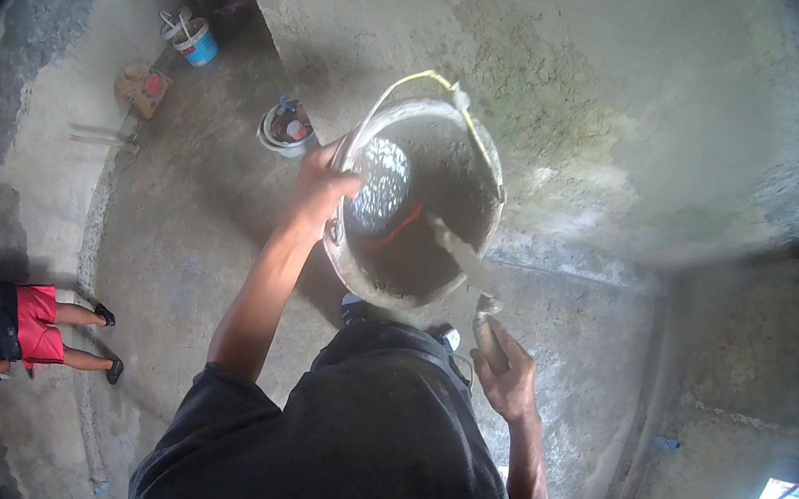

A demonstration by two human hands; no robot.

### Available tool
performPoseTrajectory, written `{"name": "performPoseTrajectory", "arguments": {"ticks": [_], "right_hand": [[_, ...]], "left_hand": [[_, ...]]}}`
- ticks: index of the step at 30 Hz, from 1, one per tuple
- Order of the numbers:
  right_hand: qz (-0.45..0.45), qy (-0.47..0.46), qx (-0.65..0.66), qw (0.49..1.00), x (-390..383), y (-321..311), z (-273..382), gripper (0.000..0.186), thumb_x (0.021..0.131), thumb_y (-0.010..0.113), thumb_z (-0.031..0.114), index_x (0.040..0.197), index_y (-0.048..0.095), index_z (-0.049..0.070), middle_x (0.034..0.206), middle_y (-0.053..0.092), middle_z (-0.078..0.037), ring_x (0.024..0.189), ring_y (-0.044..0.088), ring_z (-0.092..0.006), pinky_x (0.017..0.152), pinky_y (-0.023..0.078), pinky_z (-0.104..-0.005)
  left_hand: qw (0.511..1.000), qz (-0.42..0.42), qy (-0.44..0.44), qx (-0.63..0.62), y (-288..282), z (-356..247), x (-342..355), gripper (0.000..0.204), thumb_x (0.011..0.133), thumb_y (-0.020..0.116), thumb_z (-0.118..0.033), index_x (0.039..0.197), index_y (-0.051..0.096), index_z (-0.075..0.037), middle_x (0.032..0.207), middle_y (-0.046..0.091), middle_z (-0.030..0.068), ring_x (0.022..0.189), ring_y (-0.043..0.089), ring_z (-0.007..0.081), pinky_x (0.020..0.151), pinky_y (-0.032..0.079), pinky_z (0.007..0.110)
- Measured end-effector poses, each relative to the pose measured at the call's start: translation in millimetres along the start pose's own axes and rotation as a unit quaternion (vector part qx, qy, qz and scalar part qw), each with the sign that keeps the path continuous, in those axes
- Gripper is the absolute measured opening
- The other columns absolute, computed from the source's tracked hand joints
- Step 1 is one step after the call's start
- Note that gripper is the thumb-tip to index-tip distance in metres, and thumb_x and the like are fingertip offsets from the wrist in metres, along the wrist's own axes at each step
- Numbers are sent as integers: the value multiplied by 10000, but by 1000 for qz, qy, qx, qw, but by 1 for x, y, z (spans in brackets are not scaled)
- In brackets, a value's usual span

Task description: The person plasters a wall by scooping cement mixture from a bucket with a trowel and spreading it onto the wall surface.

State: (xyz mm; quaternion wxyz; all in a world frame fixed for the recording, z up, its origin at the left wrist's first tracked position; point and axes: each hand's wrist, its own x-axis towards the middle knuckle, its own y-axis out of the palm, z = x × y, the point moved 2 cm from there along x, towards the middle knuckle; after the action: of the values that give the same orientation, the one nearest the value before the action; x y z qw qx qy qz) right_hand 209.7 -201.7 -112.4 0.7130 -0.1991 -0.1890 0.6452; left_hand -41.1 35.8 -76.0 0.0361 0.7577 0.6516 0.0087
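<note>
My left hand (319, 188) grips the left rim of a cement-smeared bucket (452, 156), held up in front of me and tipped so that I look into it. Its cord-like yellowish handle (412, 78) arches over the far side. Inside, a bright speckled round patch (379, 186) shows at the left, with a reddish streak beside it; what these are I cannot make out. In my right hand (506, 380), fingers closed round its handle, is a trowel (459, 254). The trowel's grey-coated blade reaches over the bucket's right lower rim into its mouth.
A rough cement wall (620, 107) rises close beyond the bucket. On the floor at far left stand a pail of odds and ends (286, 129), a blue-and-white bucket (196, 43) and a brown paper sack (143, 90). Another person (32, 322) in red shorts stands at the left.
</note>
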Motion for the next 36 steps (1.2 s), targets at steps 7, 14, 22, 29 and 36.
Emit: {"name": "performPoseTrajectory", "arguments": {"ticks": [7,14,22,29,36], "right_hand": [[-122,104,15,987,39,-24,-4,551,778,702,85,1224,382,35,940,608,-170,829,605,-193,735,485,-332],[-211,0,-105,972,104,-35,-59,406,839,622,151,1168,415,31,902,593,-228,791,585,-401,695,452,-454],[-309,-95,-79,943,198,-18,-152,324,901,494,191,1159,485,-4,874,546,-183,762,538,-374,676,431,-429],[-361,-154,54,918,306,9,-192,316,924,430,239,1105,491,-13,836,558,-216,698,542,-395,607,419,-453],[-315,-71,160,933,336,72,-236,292,935,421,283,1012,475,7,664,529,-254,647,531,-479,540,400,-474]], "left_hand": [[986,-122,-112,35,-20,62,-8,459,597,536,7,1047,629,10,683,531,-22,572,471,54,507,367,223],[938,-216,-106,251,-55,109,-21,338,575,551,-72,897,646,-28,662,592,95,598,568,218,589,432,351],[947,-268,-47,170,-83,120,-46,315,552,508,-14,843,616,39,707,573,31,631,506,153,593,426,290],[935,-270,-120,197,-83,132,-61,402,529,486,44,909,617,35,760,579,40,650,523,148,565,424,271],[938,-203,-205,192,-77,156,-48,530,551,510,35,1080,529,57,929,558,107,793,543,218,653,452,293]]}}
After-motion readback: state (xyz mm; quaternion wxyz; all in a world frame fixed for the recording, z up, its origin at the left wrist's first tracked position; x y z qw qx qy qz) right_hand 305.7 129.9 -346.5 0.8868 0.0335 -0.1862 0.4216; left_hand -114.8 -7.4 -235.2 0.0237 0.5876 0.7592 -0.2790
